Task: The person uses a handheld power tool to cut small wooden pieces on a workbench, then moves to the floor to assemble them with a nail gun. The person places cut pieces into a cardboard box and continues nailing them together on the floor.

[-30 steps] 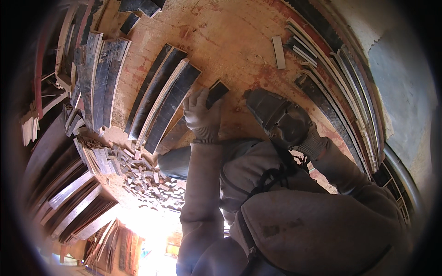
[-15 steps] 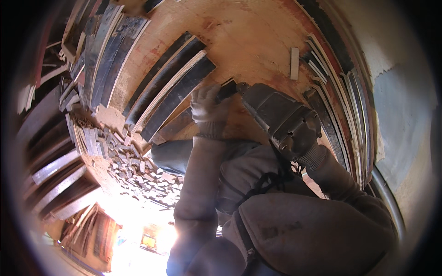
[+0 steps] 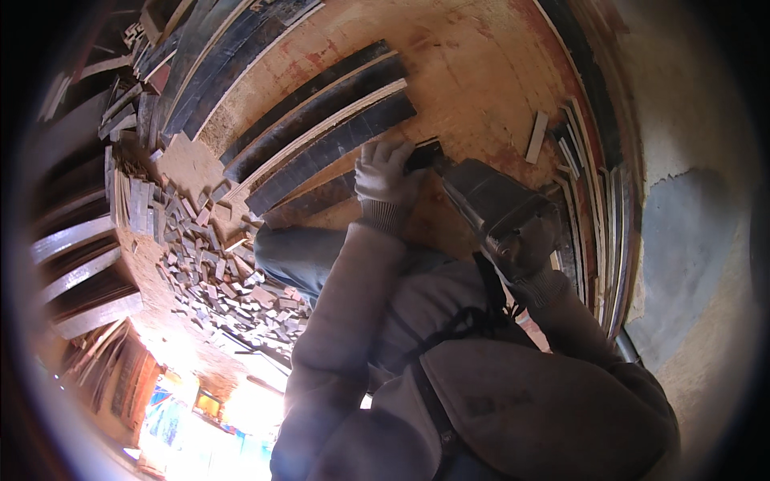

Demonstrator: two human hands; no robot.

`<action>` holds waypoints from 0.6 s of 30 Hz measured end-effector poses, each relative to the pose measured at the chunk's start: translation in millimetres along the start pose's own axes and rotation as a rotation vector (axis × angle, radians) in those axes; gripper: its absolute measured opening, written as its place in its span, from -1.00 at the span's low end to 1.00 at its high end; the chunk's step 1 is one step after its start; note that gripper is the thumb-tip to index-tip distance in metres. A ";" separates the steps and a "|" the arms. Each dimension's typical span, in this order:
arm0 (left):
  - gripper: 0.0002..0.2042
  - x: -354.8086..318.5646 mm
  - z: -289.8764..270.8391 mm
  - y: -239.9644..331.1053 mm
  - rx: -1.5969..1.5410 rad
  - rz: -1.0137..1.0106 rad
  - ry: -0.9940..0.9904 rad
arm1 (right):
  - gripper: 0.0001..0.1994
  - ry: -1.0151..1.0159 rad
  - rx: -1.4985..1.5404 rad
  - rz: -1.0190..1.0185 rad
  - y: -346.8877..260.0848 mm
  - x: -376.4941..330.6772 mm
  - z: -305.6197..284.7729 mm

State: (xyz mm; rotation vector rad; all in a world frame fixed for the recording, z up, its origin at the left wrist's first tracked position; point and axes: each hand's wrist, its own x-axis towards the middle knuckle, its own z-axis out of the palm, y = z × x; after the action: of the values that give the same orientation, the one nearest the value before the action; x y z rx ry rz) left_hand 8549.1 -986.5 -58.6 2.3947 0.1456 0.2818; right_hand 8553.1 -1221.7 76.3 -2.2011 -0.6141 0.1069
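My left hand point(image 3: 387, 172), in a pale knit glove, is closed over a narrow dark-faced wood strip point(image 3: 325, 195) and holds it down near its right end. My right hand point(image 3: 533, 247) grips a bulky dark power tool point(image 3: 491, 196) from its near end; the tool's body hides most of the fingers. The tool's narrow front points at the strip's right end, close to my left hand. Whether it touches the strip, I cannot tell. Beyond my left hand, several longer black-faced strips point(image 3: 337, 143) lie side by side.
A short pale stick point(image 3: 536, 137) lies on the brown wooden board point(image 3: 473, 80). Long strips point(image 3: 607, 232) are stacked along the right, beside a grey-patched wall point(image 3: 690, 248). Small wood offcuts point(image 3: 220, 268) are heaped at the left, near more stacked boards point(image 3: 84, 276).
The whole view has shifted. The tool, still in my right hand, appears tilted differently, with its front beside the strip's end. My left hand keeps its hold on the strip.
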 end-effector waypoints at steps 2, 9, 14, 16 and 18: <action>-0.53 -4.2 -1.1 -3.6 -0.014 -0.001 0.001 | -0.69 -0.008 0.115 0.008 -1.5 -4.7 1.6; -0.44 -27.9 -19.4 -20.6 -0.026 0.041 0.025 | -0.71 0.017 -0.165 -0.209 -4.0 -14.2 30.4; -0.41 -54.3 -61.5 -24.4 0.172 0.002 0.029 | -0.69 -0.215 -0.191 0.028 -7.0 -42.1 42.0; -0.41 -60.3 -82.4 -28.9 0.309 -0.041 -0.070 | -0.69 -0.242 -0.181 0.068 -8.6 -55.3 35.7; -0.44 -57.1 -98.2 -37.0 0.283 -0.046 -0.230 | -0.69 -0.298 -0.176 0.161 -12.5 -67.8 23.5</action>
State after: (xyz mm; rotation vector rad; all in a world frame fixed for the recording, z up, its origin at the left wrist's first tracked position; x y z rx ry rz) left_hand 8468.9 -906.0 -21.5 2.6778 0.1414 -0.0410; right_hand 8482.3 -1229.8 61.6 -2.4258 -0.6258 0.4885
